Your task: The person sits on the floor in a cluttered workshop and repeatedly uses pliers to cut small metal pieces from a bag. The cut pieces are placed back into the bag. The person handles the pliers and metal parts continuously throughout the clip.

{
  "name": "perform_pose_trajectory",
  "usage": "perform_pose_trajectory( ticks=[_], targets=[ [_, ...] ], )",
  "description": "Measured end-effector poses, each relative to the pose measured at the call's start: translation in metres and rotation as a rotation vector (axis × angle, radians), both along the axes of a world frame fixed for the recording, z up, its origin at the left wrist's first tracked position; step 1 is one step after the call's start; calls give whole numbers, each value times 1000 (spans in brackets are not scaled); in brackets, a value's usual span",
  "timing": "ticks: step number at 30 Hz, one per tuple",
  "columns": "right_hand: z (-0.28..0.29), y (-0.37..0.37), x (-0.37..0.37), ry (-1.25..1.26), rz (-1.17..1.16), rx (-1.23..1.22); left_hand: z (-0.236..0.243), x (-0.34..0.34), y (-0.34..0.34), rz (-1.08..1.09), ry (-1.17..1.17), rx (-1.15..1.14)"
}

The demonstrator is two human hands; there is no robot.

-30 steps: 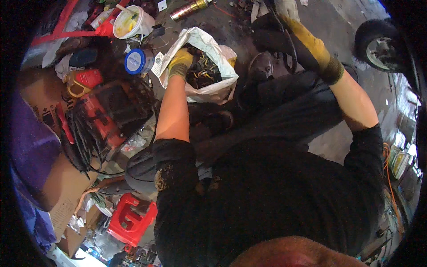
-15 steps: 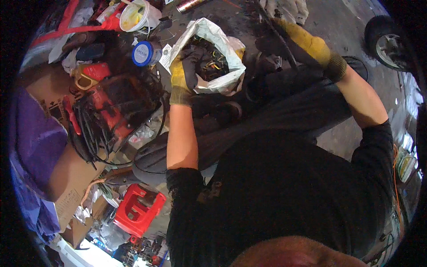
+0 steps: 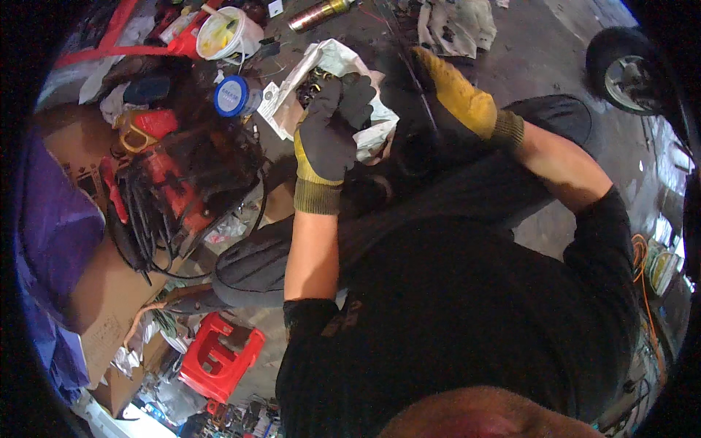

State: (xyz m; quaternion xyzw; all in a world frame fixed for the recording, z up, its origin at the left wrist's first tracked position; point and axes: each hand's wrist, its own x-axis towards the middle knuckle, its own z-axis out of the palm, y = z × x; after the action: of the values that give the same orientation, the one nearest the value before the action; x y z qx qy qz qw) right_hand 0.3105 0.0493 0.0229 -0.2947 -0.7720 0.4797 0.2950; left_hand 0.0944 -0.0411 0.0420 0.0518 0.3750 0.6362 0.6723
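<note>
My left hand [image 3: 326,135], in a grey and yellow work glove, is over the mouth of a crumpled white bag [image 3: 281,117]. Its palm side shows, with thumb and fingers apart, and nothing visible between them. Small dark and yellowish pieces [image 3: 312,86] lie inside the bag, partly covered by the glove. My right hand [image 3: 461,95], gloved alike, is to the right of the bag, its yellow back turned up. It is closed around a long, thin dark rod [image 3: 418,82]; the fingertips are lost in shadow.
Left of the bag are a blue-lidded tub [image 3: 232,95] and a white bucket [image 3: 228,36]. A red machine with black cables [image 3: 171,182] rests on cardboard. A red plastic stool [image 3: 219,354] is lower left. A spray can [image 3: 319,14], a rag [image 3: 458,28] and a wheel [image 3: 626,77] lie beyond.
My left hand has let go of the bag's left edge and turned over its mouth, fingers apart. My right hand has moved left, nearer the bag, with the rod.
</note>
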Motion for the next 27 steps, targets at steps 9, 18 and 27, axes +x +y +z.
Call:
perform_pose_trajectory(
  ticks=[9,18,27],
  targets=[
    [27,16,-11,223,115,-43,-12,16,-6,-157,-236,6],
    [29,14,1,244,210,-4,41,15,-10,-136,1750,309],
    [33,5,-4,81,118,-143,24,18,-8,-74,1290,207]
  ],
)
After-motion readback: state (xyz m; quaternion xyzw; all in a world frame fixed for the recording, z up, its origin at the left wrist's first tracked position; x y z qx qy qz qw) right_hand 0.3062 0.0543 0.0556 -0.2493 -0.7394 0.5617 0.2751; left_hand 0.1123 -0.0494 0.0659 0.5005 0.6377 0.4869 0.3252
